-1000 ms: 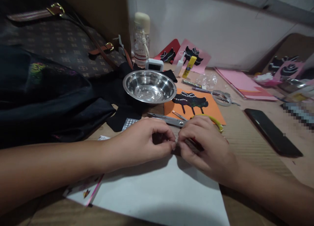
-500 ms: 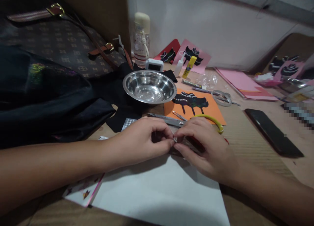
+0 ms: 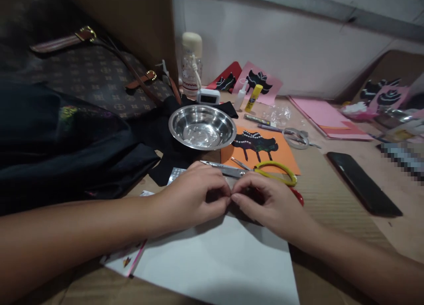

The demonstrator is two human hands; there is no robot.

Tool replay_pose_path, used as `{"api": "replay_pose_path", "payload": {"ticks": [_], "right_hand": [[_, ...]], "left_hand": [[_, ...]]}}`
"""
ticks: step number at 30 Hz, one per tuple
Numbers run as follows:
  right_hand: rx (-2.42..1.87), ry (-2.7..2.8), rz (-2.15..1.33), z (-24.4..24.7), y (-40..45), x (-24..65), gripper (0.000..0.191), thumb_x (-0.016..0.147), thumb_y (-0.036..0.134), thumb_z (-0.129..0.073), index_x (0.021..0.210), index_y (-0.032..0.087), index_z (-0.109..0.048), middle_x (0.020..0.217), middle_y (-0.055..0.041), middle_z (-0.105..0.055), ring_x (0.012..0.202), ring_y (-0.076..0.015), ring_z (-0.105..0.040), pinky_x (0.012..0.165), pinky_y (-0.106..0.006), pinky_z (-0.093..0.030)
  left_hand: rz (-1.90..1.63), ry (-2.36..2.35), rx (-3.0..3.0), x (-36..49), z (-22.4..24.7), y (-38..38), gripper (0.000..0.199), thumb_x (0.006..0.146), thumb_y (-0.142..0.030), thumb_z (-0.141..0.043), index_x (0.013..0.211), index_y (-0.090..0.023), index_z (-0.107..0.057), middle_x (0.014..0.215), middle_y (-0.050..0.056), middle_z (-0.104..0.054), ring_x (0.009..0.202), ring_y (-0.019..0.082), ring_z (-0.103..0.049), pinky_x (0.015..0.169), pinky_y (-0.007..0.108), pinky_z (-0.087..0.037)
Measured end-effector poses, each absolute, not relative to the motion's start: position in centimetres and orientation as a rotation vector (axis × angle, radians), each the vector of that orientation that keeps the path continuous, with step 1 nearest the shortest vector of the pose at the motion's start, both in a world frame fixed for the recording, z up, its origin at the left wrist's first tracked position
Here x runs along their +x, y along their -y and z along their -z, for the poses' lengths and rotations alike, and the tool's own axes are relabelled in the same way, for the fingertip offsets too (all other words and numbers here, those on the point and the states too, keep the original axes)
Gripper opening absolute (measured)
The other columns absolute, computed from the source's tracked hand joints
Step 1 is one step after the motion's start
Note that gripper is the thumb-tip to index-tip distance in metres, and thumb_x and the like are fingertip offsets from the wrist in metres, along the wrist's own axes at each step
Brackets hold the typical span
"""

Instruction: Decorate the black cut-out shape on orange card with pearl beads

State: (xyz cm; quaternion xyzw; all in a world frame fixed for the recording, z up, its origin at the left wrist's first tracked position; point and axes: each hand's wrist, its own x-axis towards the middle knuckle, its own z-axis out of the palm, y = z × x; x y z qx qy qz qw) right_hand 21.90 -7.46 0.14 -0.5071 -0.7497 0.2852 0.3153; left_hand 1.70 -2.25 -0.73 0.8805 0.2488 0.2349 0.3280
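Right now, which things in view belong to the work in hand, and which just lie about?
Likely in the work:
- left hand and right hand, fingertips together
- white paper beneath
- scissors beyond
- beaded orange card

Seemingly lying about:
- dark phone
- cream-capped bottle
- patterned bag

A brown bag [image 3: 112, 75] with gold buckles [image 3: 151, 75] sat on the left, and a shiny black cloth [image 3: 66, 146] lay in front of it. A bottle [image 3: 192, 64] with a cream lid [image 3: 192, 41] stood up by the wall [image 3: 265, 48]. Near it was a small white box [image 3: 208, 96], maybe a clock. A black phone [image 3: 364, 183] lay flat on the right side of the table [image 3: 402, 227].
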Motion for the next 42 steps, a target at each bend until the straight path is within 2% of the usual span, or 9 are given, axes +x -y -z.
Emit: {"api": "replay_pose_path", "payload": {"ticks": [5,13,17,26,33,37,42], "right_hand": [[-1.419,1.783,-0.994,-1.0,7.2,21.3,0.01,0.087,0.025,-0.061,0.08,0.021,-0.067,0.071,0.0016,-0.067,0.063,-0.0137,-0.058,0.056,-0.025,-0.044],[-1.396,1.65,-0.955,-1.5,6.7,20.7,0.009,0.087,0.026,-0.062,0.08,0.019,-0.064,0.078,-0.0001,-0.067,0.072,-0.0152,-0.06,0.069,-0.029,-0.048],[-1.359,1.575,-1.046,-1.0,6.7,20.8,0.013,0.087,0.03,-0.063,0.079,0.02,-0.062,0.075,0.0004,-0.064,0.07,-0.0151,-0.059,0.067,-0.03,-0.049],[-1.263,1.349,-1.393,-0.1,7.0,21.0,0.029,0.083,0.047,-0.068,0.078,0.02,-0.057,0.067,0.001,-0.063,0.063,-0.0144,-0.059,0.063,-0.031,-0.049],[-1.204,1.205,-1.598,0.6,7.0,20.9,0.035,0.079,0.05,-0.076,0.079,0.019,-0.059,0.063,0.0022,-0.063,0.06,-0.0127,-0.057,0.061,-0.028,-0.044],[-1.159,1.115,-1.712,0.9,6.9,20.5,0.045,0.075,0.058,-0.077,0.078,0.02,-0.055,0.058,0.0037,-0.06,0.055,-0.0124,-0.055,0.058,-0.027,-0.044],[-1.149,1.085,-1.69,1.1,6.9,20.3,0.047,0.075,0.061,-0.076,0.078,0.021,-0.052,0.057,0.0042,-0.059,0.053,-0.0124,-0.054,0.056,-0.027,-0.043]], "left_hand": [[-0.666,-0.649,2.334,1.3,0.4,2.1,0.008,0.089,-0.02,-0.062,0.083,-0.019,-0.067,0.079,-0.002,-0.067,0.08,0.014,-0.061,0.08,0.031,-0.036],[-0.712,-0.663,2.327,1.1,0.0,1.5,0.015,0.092,-0.019,-0.057,0.095,-0.02,-0.072,0.087,0.001,-0.07,0.085,0.017,-0.062,0.083,0.032,-0.041],[-0.718,-0.637,2.343,1.0,0.1,1.4,0.016,0.093,-0.019,-0.056,0.097,-0.019,-0.072,0.088,0.002,-0.071,0.085,0.017,-0.062,0.082,0.032,-0.041],[-0.753,-0.568,2.473,0.8,0.2,1.1,0.011,0.096,-0.031,-0.062,0.099,-0.021,-0.066,0.095,0.002,-0.071,0.093,0.018,-0.062,0.085,0.031,-0.041],[-0.989,-0.437,2.547,0.8,0.5,0.9,0.006,0.096,-0.024,-0.062,0.099,-0.019,-0.063,0.093,0.004,-0.072,0.089,0.016,-0.066,0.08,0.028,-0.045],[-1.121,-0.392,2.576,0.7,0.5,0.9,0.011,0.094,-0.021,-0.064,0.105,-0.017,-0.066,0.095,0.006,-0.073,0.088,0.016,-0.067,0.078,0.028,-0.048],[-1.175,-0.441,2.562,0.9,0.3,1.1,0.01,0.094,-0.022,-0.065,0.103,-0.02,-0.07,0.09,0.004,-0.075,0.084,0.015,-0.068,0.077,0.028,-0.05]]}}
